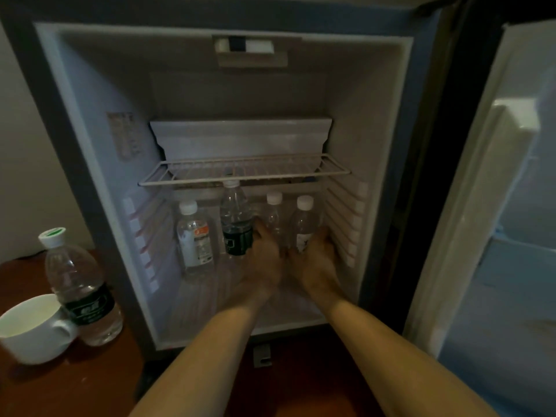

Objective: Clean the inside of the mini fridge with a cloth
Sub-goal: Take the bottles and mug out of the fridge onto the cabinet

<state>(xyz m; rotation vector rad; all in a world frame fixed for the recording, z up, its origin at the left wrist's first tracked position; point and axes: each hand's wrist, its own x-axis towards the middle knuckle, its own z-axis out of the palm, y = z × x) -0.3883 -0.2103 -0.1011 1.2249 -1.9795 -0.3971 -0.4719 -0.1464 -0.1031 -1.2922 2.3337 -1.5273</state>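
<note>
Inside, the mini fridge [373, 121] stands with its door [493, 188] swung wide to the fridge's right. One wire shelf [243, 171] crosses the middle of the cavity, and one white tray [240, 136] sits above it at the back. Below the wire shelf, on the fridge floor, four water bottles stand upright in a row: a bottle with an orange-marked label [195, 236] nearest the fridge's left wall, then a taller dark-labelled bottle [236, 219], then two small white-capped bottles, the third bottle [274, 216] and the fourth bottle [304, 222] nearest the right wall.

Both hands reach into the lower compartment. The left hand [263, 257] has its fingers curled around the third bottle from the left side, its grip closed on that bottle. The right hand [316, 257] wraps the fourth bottle from the right side, its grip closed on it as well. The two hands lie just beside each other, between the dark-labelled bottle and the fridge's right wall.

Outside the fridge, to its left, one larger green-capped bottle [81, 287] stands upright on the brown table [45, 389], touching one white cup [33, 329] set in front of it. No cloth shows anywhere in view.
</note>
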